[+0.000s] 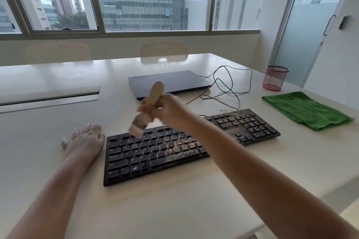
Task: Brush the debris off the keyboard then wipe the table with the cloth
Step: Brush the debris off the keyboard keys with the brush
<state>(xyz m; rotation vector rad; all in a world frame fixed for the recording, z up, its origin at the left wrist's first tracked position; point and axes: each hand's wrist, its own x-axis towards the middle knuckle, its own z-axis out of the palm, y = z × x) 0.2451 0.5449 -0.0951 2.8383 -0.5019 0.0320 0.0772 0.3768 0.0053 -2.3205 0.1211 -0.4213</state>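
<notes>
A black keyboard (pixel 139 157) lies on the white table (pixel 174 205), its middle and right keys covered in brown crumbs (pixel 180 147). My right hand (pixel 169 109) grips the wooden handle of a paintbrush (pixel 149 106), blurred, with the bristles pointing down over the keyboard's top row near its left half. My left hand (pixel 85 139) rests flat on the table, fingers spread, touching the keyboard's upper left corner. A folded green cloth (pixel 307 110) lies on the table to the right of the keyboard.
A shut dark laptop (pixel 171 81) lies behind the keyboard, with loose black cables (pixel 225 87) beside it. A red mesh cup (pixel 274 77) stands at the back right. A cable slot (pixel 48 99) is cut in the table at left. Two chairs stand beyond the far edge.
</notes>
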